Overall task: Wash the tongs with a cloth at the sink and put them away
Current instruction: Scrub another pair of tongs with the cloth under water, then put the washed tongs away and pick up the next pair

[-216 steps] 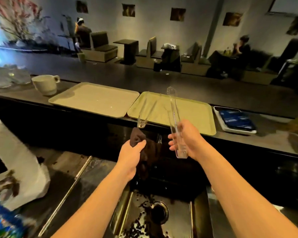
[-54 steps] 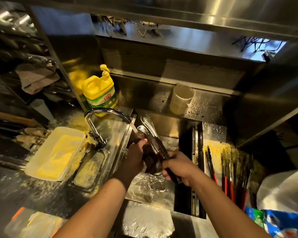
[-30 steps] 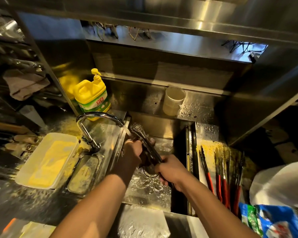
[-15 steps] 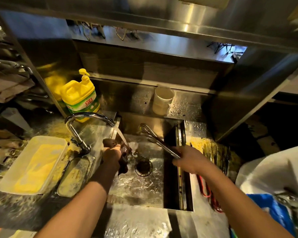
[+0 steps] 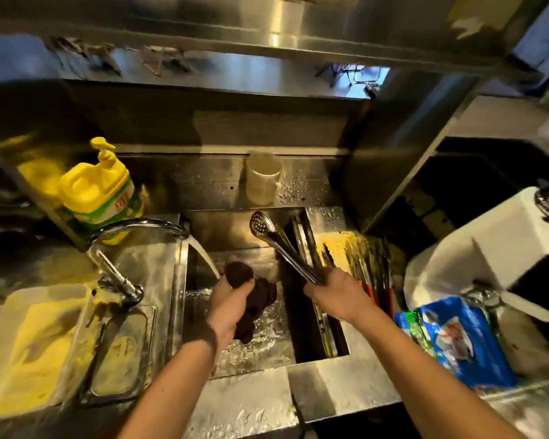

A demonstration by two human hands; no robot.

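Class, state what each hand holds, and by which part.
Left hand grips the dark cloth bunched around its middle; right hand holds the metal tongs by the handle end.

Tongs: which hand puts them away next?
Right. The right hand already grips the tongs and sits beside the red-handled utensils on the counter. The left hand holds the cloth under the faucet stream.

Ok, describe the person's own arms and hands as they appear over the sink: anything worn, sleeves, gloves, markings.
Both forearms are bare up to the frame edge, with no sleeves in view. The left hand and the right hand wear no gloves, and no rings show. A dark mottled band circles the left wrist; whether it is a wristband or a marking cannot be told. The right wrist looks bare.
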